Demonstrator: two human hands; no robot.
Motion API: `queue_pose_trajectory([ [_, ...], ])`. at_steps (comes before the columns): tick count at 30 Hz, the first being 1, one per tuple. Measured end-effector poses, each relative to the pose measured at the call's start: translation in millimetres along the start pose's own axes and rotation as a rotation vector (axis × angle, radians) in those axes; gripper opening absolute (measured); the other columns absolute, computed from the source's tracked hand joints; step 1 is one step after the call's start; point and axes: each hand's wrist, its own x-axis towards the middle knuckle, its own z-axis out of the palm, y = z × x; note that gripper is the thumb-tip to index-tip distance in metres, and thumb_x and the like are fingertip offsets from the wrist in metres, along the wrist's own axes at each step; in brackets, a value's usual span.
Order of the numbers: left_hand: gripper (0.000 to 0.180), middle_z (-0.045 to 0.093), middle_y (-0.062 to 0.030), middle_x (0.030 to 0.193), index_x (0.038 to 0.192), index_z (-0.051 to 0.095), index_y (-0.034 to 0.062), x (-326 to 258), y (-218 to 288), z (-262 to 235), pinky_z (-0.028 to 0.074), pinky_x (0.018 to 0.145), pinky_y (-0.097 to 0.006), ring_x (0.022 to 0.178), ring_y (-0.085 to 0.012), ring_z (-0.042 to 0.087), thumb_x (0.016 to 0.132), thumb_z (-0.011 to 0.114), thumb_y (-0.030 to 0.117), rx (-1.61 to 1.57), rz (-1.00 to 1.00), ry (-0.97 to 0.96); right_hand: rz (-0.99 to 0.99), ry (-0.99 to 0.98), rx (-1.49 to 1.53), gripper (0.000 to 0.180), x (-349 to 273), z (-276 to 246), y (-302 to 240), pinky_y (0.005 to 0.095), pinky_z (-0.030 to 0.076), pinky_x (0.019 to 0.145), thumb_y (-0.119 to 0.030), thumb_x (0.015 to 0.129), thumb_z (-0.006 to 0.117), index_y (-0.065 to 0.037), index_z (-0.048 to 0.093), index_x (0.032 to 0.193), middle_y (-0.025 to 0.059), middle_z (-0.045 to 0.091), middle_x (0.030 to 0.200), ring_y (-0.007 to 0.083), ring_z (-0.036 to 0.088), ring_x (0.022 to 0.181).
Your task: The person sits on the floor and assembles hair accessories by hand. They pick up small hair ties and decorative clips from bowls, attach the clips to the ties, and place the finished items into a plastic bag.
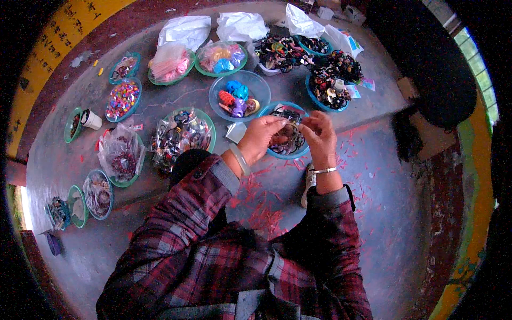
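Both hands [256,140] hover over a blue basin [290,156], near bowls [258,81] of small colourful goods.

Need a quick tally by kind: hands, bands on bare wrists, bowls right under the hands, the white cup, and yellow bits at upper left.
Left hand and right hand: 2
Pale bangle and silver band: 2
Blue bowl: 1
White cup: 1
Yellow bits: 2
Total: 8
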Motion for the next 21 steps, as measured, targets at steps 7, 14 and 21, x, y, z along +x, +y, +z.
queue_pose_trajectory([
  [7,0.022,0.062,-0.0093,0.091,0.095,0.058,-0.0024,3.4,-5.4,1.9,0.052,0.067,-0.027,0.079,-0.0153,0.061,0.087,0.05,0.017,-0.018,0.032,-0.034,0.378,-0.049,0.057,0.019,-4.5,-0.6,-4.9,0.0232,0.046,0.067,-0.009,0.075,0.065,0.003,0.063,0.09,0.0067,0.063,0.083,0.0131,0.057,0.074],
  [14,0.025,0.062,-0.0095,0.092,0.096,0.058,-0.0013,-1.2,0.4,2.9,0.052,0.063,-0.025,0.079,-0.0152,0.061,0.088,0.048,0.02,0.063,0.026,-0.002,0.457,-0.006,0.148,0.017,-5.4,0.0,-5.4,0.0229,0.046,0.065,-0.008,0.075,0.064,0.003,0.064,0.087,0.007,0.063,0.084,0.0134,0.058,0.074],
  [21,0.024,0.061,-0.0054,0.087,0.098,0.057,0.0005,-2.6,5.3,5.2,0.05,0.056,-0.021,0.078,-0.0118,0.06,0.086,0.052,0.021,0.184,0.071,0.01,0.503,-0.006,0.37,0.015,-2.1,-8.1,10.9,0.0227,0.042,0.052,-0.016,0.08,0.059,-0.003,0.061,0.087,0.0034,0.061,0.075,0.0124,0.057,0.064],
])
